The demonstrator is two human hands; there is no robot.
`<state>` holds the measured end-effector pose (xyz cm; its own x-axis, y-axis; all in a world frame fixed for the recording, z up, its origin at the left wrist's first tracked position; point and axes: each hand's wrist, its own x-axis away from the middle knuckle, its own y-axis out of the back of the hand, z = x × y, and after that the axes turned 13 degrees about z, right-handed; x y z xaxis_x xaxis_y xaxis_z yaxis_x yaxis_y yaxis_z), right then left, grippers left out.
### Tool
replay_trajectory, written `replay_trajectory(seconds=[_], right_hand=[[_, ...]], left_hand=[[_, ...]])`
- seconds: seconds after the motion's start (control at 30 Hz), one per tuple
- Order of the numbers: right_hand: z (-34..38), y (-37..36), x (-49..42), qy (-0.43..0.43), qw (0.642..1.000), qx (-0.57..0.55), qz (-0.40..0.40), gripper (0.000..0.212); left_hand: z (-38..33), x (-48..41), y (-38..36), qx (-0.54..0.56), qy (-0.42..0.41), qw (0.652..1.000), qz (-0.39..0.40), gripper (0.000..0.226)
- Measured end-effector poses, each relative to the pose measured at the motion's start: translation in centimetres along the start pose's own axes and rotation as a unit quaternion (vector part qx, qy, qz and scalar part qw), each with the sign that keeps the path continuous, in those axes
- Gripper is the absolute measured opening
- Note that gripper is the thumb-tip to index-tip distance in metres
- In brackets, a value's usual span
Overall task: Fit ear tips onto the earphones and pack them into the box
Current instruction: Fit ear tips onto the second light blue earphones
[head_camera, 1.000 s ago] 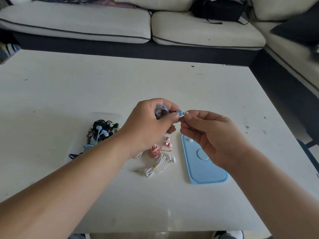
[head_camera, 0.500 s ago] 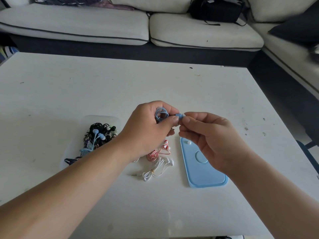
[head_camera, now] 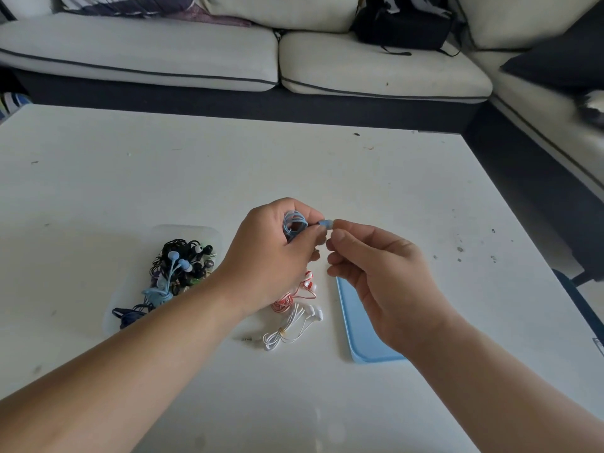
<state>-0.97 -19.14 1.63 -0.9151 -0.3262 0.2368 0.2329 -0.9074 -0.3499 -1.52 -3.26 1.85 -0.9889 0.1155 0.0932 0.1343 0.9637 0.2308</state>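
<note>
Both forearms enter from the near edge and meet over the middle of the table [head_camera: 294,165]. My left hand [head_camera: 271,259] is knuckles-up, fingers curled around the coiled blue earphones [head_camera: 294,223], with thumb and forefinger pinching the earbud [head_camera: 325,223] that sticks out of the fist. My right hand [head_camera: 382,276] is fingers curled, thumb and forefinger nipped onto the bud's free end; I cannot tell whether a tip sits between them. Bud long axis runs roughly level, left to right, free end toward the right hand. On the table below lie white earphones [head_camera: 291,328], a blue lid [head_camera: 362,335], red-and-white earphones [head_camera: 292,297], and to the left a clear box [head_camera: 186,231] of tangled earphones. Beyond is a sofa [head_camera: 359,67].
</note>
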Motion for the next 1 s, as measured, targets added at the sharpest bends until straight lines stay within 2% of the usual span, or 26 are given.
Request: replay_trajectory(seconds=[0.2,0.37,0.47,0.7,0.83,0.9,1.0], right_hand=[[1.3,0.9,-0.4,-0.014,1.000,0.020,0.009,0.012],[1.4,1.8,-0.7,-0.051,0.997,-0.002,0.066,0.006],[1.6,2.0,-0.7,-0.035,0.997,0.010,0.075,0.009],[1.8,2.1,-0.7,0.023,0.984,0.174,0.030,0.002],[1.6,2.2,-0.6,0.054,0.957,0.284,0.028,0.008],[1.6,2.2,-0.6,0.057,0.965,0.252,0.037,0.008],[1.7,2.5,-0.9,0.025,0.988,0.136,0.068,0.015]], left_hand=[[-0.4,0.1,0.0,0.038,0.009,0.999,0.012,0.007],[-0.3,0.0,-0.1,0.075,0.004,0.997,0.025,0.010],[-0.4,0.1,-0.1,0.073,0.004,0.997,0.031,0.008],[-0.1,-0.1,-0.2,0.002,0.024,0.999,0.041,0.011],[0.0,0.1,-0.3,0.037,0.038,0.998,0.043,0.008],[0.0,0.1,-0.4,0.063,0.038,0.997,0.038,0.006],[-0.1,-0.1,-0.3,0.084,0.027,0.996,0.034,0.005]])
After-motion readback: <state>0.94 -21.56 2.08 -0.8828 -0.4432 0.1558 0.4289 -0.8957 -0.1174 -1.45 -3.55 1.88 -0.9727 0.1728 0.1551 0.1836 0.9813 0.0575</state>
